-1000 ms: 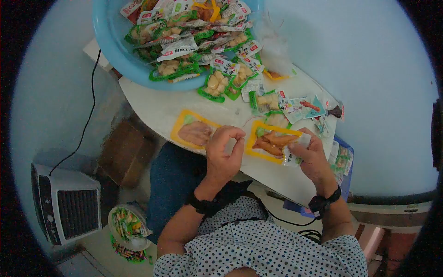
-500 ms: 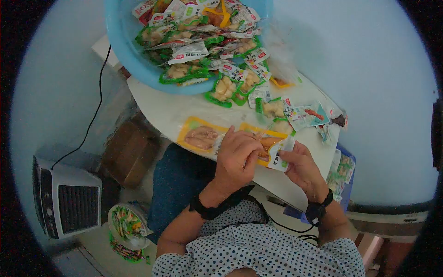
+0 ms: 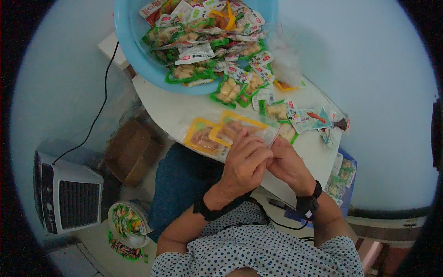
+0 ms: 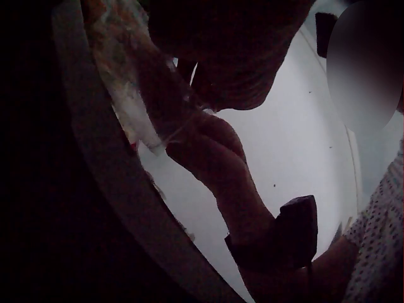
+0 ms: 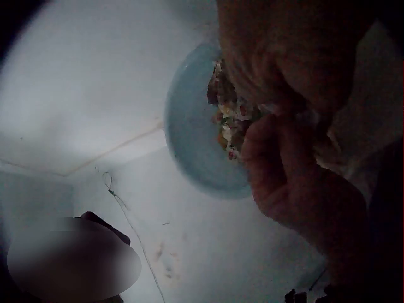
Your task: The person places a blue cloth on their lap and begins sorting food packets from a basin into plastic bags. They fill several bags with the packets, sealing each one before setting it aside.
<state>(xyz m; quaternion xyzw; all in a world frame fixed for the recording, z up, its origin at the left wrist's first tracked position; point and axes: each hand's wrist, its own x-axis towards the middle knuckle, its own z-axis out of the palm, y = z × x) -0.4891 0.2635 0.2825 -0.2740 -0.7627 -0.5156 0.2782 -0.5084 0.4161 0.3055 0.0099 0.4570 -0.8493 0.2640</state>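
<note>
A yellow-edged food packet (image 3: pixel 229 128), with brownish meat showing through its clear film, lies tilted in front of me. Its left part overlaps a second yellow-edged packet (image 3: pixel 197 137) on the white table. My left hand (image 3: pixel 246 160) and my right hand (image 3: pixel 288 167) meet at the right end of the upper packet, thumbs and fingers curled together on its edge. Clear film (image 4: pixel 129 107) stretches from the fingers in the left wrist view. In the right wrist view the hands' fingertips touch, and the pinched edge is mostly hidden.
A blue basin (image 3: pixel 131 57) heaped with food packets stands at the back of the white table (image 3: pixel 168 108). Green-edged packets (image 3: pixel 228 91) lie beside it, with a clear plastic bag (image 3: pixel 284 53) behind. A blue crate (image 3: pixel 349 184) stands beyond the right edge, a bucket (image 3: pixel 115 226) on the floor.
The packet has shifted left over the other packet and turned, its end now between both hands. My left hand has come across to it, and my right hand has moved left.
</note>
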